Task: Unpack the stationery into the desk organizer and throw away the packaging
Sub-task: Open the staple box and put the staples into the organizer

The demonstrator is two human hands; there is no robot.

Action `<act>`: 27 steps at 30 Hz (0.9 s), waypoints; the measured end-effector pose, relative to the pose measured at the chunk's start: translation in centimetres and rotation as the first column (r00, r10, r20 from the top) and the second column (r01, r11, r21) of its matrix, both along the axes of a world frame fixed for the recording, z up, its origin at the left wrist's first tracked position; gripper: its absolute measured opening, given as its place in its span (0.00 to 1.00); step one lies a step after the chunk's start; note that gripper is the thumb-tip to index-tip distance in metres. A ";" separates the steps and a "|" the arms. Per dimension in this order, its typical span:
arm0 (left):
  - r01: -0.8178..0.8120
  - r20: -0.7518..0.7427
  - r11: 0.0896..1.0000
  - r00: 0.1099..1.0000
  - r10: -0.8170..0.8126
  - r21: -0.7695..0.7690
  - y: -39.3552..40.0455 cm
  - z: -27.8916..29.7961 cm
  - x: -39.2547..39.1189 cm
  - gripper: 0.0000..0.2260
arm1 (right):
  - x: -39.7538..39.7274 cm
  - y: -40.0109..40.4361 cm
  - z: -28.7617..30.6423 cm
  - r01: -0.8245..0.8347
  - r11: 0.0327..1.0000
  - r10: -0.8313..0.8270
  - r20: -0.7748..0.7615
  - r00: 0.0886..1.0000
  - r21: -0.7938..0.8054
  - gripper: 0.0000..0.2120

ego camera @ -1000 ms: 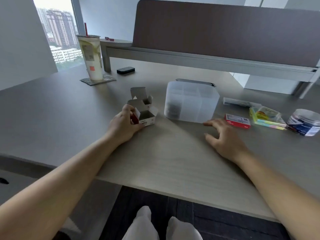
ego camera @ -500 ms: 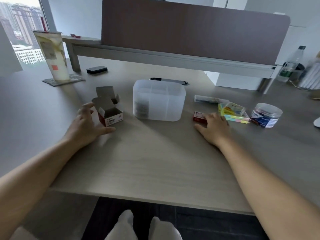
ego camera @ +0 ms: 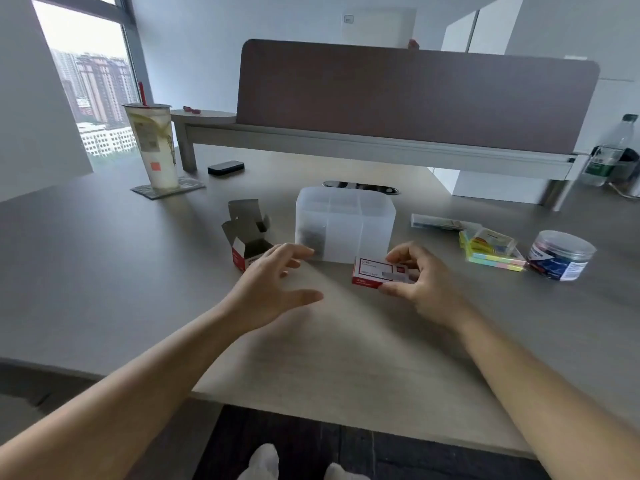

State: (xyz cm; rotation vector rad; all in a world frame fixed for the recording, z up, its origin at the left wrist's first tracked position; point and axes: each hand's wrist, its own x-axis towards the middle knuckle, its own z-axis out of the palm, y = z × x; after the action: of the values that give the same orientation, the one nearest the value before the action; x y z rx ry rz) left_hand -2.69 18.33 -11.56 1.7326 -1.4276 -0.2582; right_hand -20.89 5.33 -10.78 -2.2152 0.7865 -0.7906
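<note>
A frosted plastic desk organizer (ego camera: 360, 209) stands mid-desk with something dark in its front left compartment. My right hand (ego camera: 424, 282) grips a small red and white box (ego camera: 375, 270) just in front of the organizer. To the organizer's left an opened red and white carton (ego camera: 247, 244) stands with its flaps up. My left hand (ego camera: 273, 289) hovers open beside that carton, fingers spread, holding nothing. Right of the organizer lie a flat packet (ego camera: 440, 222), a stack of coloured sticky notes (ego camera: 491, 254) with a clear pack on top, and a clear round tub (ego camera: 561, 254).
A tall drink cup (ego camera: 154, 147) on a coaster stands at the back left, with a small black device (ego camera: 225, 167) near it. A brown partition (ego camera: 415, 95) on a rail closes off the desk's far side. A water bottle (ego camera: 609, 150) is at the far right.
My right hand picked up the small red and white box from the desk and brought it left, in front of the organizer. My left hand left the opened carton and moved toward the middle.
</note>
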 end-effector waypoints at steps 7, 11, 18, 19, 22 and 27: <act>0.121 -0.132 0.987 0.985 -0.107 0.104 -3.2 0.0 -0.6 0.23 | 2.2 1.0 -0.2 -0.139 0.990 0.137 0.069 0.988 0.034 0.17; 0.094 -0.279 0.995 0.956 -0.093 -0.009 -3.9 -0.1 -0.1 0.16 | 3.0 0.2 -0.6 -0.046 0.999 0.045 0.110 0.993 0.007 0.21; 0.074 -0.426 0.991 0.897 -0.115 -0.113 -4.3 -0.5 0.1 0.17 | 3.7 0.2 -1.3 -0.022 0.970 -0.035 0.228 0.973 0.242 0.18; 0.077 -0.436 0.991 0.892 -0.118 -0.111 -4.4 -0.5 0.2 0.17 | 3.8 0.2 -1.3 -0.032 0.966 -0.034 0.250 0.968 0.256 0.18; 0.103 -0.464 0.991 0.876 -0.132 -0.087 -4.5 -0.4 0.1 0.17 | 3.9 0.1 -1.2 -0.065 0.945 -0.045 0.325 0.945 0.319 0.16; 0.142 -0.449 0.988 0.880 -0.152 -0.055 -4.9 0.2 -0.3 0.19 | 3.2 0.2 -0.8 -0.107 0.943 -0.023 0.380 0.925 0.316 0.11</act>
State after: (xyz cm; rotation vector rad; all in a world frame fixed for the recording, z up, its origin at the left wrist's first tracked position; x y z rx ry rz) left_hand -2.98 13.43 -11.34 1.4239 -1.2052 -0.6826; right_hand -17.70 5.52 -11.55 -1.7029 0.6222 -0.9516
